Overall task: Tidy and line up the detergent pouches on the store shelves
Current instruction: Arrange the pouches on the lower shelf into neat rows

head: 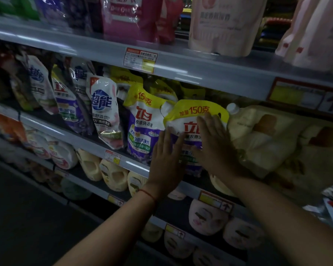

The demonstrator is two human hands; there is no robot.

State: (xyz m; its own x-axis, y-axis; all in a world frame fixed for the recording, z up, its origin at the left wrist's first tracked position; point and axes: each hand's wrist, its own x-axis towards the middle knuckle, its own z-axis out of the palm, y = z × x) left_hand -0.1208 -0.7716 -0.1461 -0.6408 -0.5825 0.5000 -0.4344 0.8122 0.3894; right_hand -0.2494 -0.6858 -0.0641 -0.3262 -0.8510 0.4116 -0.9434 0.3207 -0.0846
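Item: yellow-topped pouch [188, 120], middle shelf [96, 145], centre of view. Soft glossy plastic, white and purple body under a yellow band, white spout cap at its 10 o'clock corner. It leans back with its top tilted toward 1 o'clock. Its lower half and part of the printed lettering are covered by both hands.

Left hand [166, 162]: laid flat on the pouch's 8 o'clock side, fingers [168, 139] straight and together, gripping nothing. A thin red cord circles the wrist.

Right hand [214, 144]: flat on the pouch face at its 4 o'clock side, fingers straight and slightly spread, pressing rather than holding.

Neighbours: a second yellow-topped pouch [142, 120] just beside at 9 o'clock, upright, partly overlapped by the first. A white and blue pouch [106, 112] further toward 9 o'clock, leaning. More pouches beyond it, dim and blurred. A pale cream pouch [261, 143] at 3 o'clock, slumped on its side, label unreadable.

Top shelf, 12 o'clock: a pink pouch [129, 16] and pale pouches, tops cut off by the frame.

Lower shelves, 6 o'clock: rounded cream and pink packs, print too dark to read.

Shelf edges: grey metal strips carrying price tags [140, 59], text illegible. Aisle very dim; floor at 7 o'clock nearly black.
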